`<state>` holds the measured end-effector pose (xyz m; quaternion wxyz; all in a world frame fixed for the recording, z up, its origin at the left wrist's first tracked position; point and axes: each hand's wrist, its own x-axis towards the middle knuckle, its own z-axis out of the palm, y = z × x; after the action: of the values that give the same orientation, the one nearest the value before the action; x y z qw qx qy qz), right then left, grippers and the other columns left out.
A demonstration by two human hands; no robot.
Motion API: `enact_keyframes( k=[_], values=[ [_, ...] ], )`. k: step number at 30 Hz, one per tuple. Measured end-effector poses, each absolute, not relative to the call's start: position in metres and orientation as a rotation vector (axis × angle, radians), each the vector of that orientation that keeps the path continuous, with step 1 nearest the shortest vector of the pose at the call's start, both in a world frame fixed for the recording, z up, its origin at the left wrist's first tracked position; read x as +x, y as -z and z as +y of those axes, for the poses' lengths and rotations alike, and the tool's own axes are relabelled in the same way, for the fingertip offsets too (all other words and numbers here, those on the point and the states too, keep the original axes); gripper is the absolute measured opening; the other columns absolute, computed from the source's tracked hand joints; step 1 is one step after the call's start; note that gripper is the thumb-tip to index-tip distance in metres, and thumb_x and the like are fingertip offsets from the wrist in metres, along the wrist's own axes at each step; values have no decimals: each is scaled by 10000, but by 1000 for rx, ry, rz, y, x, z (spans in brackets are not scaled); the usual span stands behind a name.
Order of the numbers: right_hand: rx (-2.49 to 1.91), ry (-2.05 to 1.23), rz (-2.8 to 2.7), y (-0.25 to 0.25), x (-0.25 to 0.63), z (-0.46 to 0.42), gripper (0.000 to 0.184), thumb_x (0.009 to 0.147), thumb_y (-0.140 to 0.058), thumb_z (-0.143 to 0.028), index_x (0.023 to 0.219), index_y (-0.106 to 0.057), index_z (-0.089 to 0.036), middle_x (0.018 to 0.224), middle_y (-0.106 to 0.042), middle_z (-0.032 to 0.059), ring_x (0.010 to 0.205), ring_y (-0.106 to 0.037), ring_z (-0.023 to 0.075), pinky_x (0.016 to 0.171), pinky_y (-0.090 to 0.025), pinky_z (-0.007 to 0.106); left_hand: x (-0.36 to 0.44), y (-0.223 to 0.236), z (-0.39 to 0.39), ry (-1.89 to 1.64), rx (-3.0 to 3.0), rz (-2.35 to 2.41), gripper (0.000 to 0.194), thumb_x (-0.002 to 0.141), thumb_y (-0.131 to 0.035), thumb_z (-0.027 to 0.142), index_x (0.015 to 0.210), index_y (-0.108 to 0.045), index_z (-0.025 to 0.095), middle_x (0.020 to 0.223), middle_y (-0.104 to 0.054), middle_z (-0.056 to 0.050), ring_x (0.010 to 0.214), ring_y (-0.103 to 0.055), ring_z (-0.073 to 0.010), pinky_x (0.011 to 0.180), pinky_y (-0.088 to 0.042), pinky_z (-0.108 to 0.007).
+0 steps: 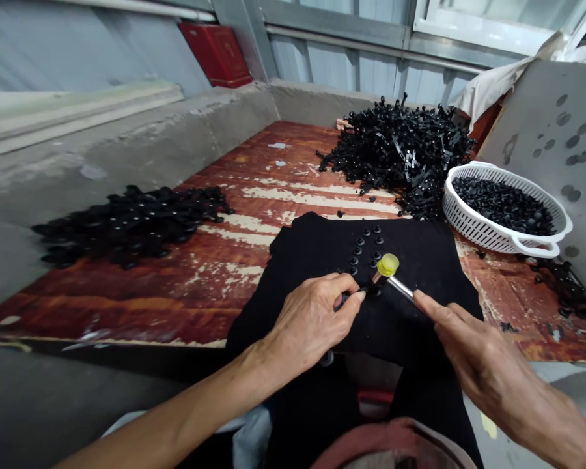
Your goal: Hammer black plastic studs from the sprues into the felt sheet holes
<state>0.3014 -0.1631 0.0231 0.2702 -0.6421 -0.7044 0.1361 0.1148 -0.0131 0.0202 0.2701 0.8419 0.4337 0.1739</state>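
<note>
My left fingers [342, 286] are curling nearly shut, with the thumb and forefinger pinching a small black stud [359, 294] just over a black cloth [420, 273]. My right hand [488, 365] is closed around the steel handle [401, 291] of a yellow-headed mallet [388, 264], and its forefinger is stretching along the handle toward the head. The mallet head is tilting up just beside the pinched stud, though I cannot tell whether they are touching. Two short rows of black studs [366, 244] are sitting on the cloth just ahead of my left fingers, with the nearest almost beside them. Past the cloth, a worn red-brown wooden board [127, 306] is carrying everything else. A tangled heap of black plastic runners [400, 150] is lying beyond my hands, well ahead of my fingers, and a flatter heap of black pieces [131, 225] is spreading out to my left. To my right, a white plastic basket [469, 221] is holding a load of loose black studs [502, 205].
</note>
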Motion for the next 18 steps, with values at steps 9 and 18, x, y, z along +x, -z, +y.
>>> enact_keyframes(
  k=[9, 18],
  values=[
    [-1693, -299, -1817, -18, 305, -166, 582, 942, -371, -115, 1491, -349, -309, 830, -611, 58, 601, -579, 175, 531, -507, 289, 114, -22, -14, -411, 2365, 1205, 212, 838, -496, 250, 720, -666, 203, 607, -571, 15, 538, -480, -122, 556, -321, -245],
    [-1447, -1231, -861, -19, 299, -154, 338, 910, -552, -452, 1197, -550, -273, 712, -517, -42, 441, -413, 74, 325, -391, 161, 89, -27, -1, -455, 2428, 1205, 285, 897, -423, 336, 1096, -599, 234, 626, -572, 31, 530, -529, -151, 538, -334, -248]
  ],
)
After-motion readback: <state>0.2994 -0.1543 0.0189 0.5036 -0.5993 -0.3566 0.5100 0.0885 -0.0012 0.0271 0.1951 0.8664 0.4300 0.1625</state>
